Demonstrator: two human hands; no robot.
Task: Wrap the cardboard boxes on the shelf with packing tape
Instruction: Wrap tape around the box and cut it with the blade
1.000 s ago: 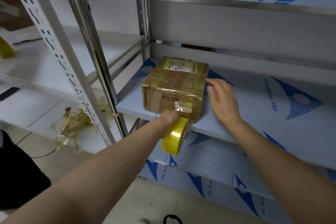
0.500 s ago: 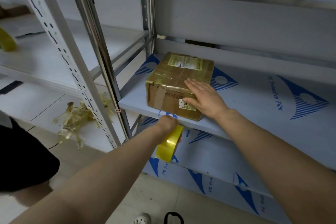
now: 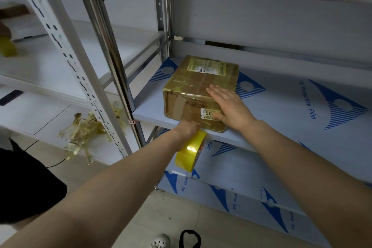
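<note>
Your right hand (image 3: 231, 106) lies flat on the near right corner of the cardboard box (image 3: 193, 86), with the fingers straight across its glossy taped top and the thumb down the front face beside the white label. That press most likely pins the box so it cannot slide when tape is pulled.

The box sits at the front left of the shelf (image 3: 149, 110), close to the front edge, which leaves you room to pass tape beneath it.

Your left hand (image 3: 188, 130) curls round the yellow packing tape roll (image 3: 190, 152), gripping it just below the shelf edge under the box's front face. Whether a strip joins roll and box cannot be told.

Crumpled tape scraps (image 3: 86, 129) lie on the neighbouring rack.
</note>
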